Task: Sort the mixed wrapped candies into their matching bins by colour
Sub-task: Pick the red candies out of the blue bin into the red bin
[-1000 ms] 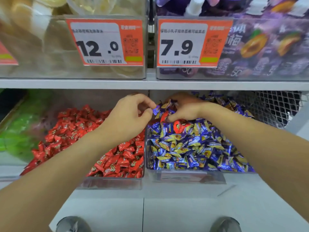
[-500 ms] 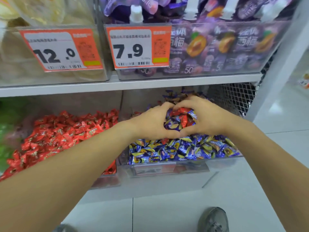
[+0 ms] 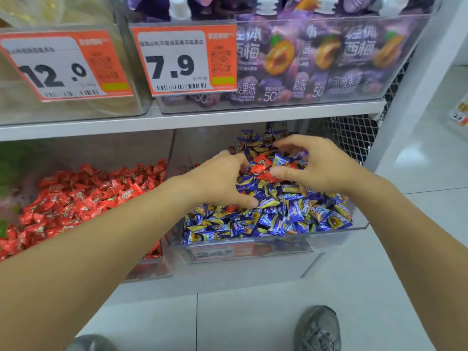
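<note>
I've got the blue bin [image 3: 359, 225] as my anchor, red bin [image 3: 152, 271] just left of it. Over its heap, left hand [image 3: 220, 183] and right hand [image 3: 316, 165] curl around 3 red candies [image 3: 260, 168]; whether they're actually grasped, I can't tell. Risk: scooping drags blue candies [image 3: 278, 216] across too.

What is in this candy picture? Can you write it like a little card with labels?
place: shop shelf with clear bins
left bin: red candies
right bin: blue and yellow candies, with a few stray red candies on top
left hand: over the right bin, fingers spread and resting on the pile beside the stray reds
right hand: over the same bin, fingers curved round the stray reds; a firm grip cannot be told
price tags above: 12.0 and 7.9
top right bin: purple jelly pouches
floor: grey shoe
</note>
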Action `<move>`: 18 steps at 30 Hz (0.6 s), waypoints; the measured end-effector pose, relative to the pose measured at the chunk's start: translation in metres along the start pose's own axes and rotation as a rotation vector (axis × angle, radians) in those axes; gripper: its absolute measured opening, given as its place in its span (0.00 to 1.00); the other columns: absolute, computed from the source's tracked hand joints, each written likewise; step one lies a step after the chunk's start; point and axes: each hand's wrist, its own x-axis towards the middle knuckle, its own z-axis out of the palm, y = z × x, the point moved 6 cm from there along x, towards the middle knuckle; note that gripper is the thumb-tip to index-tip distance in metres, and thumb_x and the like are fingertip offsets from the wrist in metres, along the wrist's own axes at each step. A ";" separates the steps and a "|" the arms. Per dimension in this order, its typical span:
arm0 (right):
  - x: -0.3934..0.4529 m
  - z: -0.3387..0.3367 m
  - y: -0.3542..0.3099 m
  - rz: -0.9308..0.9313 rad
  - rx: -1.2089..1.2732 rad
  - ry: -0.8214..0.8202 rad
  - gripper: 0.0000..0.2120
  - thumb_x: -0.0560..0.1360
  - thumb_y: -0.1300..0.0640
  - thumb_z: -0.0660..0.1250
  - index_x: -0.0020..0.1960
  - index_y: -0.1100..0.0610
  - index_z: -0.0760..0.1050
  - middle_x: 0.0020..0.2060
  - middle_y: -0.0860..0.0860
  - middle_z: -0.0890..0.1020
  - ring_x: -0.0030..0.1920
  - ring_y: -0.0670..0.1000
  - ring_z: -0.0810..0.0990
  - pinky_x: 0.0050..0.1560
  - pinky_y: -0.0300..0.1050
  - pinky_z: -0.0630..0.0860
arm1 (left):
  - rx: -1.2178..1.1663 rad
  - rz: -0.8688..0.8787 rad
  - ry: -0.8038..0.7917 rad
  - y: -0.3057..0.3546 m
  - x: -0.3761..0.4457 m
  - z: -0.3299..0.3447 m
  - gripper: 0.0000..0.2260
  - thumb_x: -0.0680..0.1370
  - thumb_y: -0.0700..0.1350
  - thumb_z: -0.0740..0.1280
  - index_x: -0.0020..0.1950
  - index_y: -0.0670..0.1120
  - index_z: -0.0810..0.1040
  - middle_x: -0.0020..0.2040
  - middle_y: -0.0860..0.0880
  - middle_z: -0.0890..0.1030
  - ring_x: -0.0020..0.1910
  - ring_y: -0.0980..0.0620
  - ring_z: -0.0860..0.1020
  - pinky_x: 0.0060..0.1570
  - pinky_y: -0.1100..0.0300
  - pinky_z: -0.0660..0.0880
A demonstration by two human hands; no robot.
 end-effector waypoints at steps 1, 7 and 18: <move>0.001 0.002 0.000 0.000 -0.042 -0.018 0.31 0.67 0.36 0.74 0.66 0.47 0.76 0.55 0.43 0.80 0.55 0.42 0.77 0.55 0.32 0.70 | 0.030 -0.014 -0.028 -0.002 -0.002 0.000 0.37 0.66 0.62 0.76 0.70 0.50 0.68 0.54 0.50 0.71 0.51 0.53 0.69 0.50 0.61 0.65; 0.004 -0.003 0.000 0.008 -0.268 -0.037 0.25 0.70 0.47 0.77 0.66 0.48 0.77 0.52 0.52 0.83 0.48 0.49 0.77 0.49 0.39 0.67 | 0.038 0.014 -0.046 0.003 -0.009 -0.002 0.27 0.70 0.46 0.75 0.69 0.48 0.74 0.50 0.53 0.79 0.38 0.57 0.72 0.46 0.64 0.69; -0.002 -0.027 0.011 0.009 -0.035 0.107 0.11 0.76 0.61 0.70 0.56 0.49 0.82 0.42 0.49 0.85 0.40 0.43 0.81 0.46 0.41 0.79 | -0.481 -0.096 0.161 -0.021 0.002 -0.033 0.13 0.78 0.35 0.61 0.49 0.50 0.81 0.44 0.44 0.82 0.34 0.48 0.76 0.38 0.52 0.75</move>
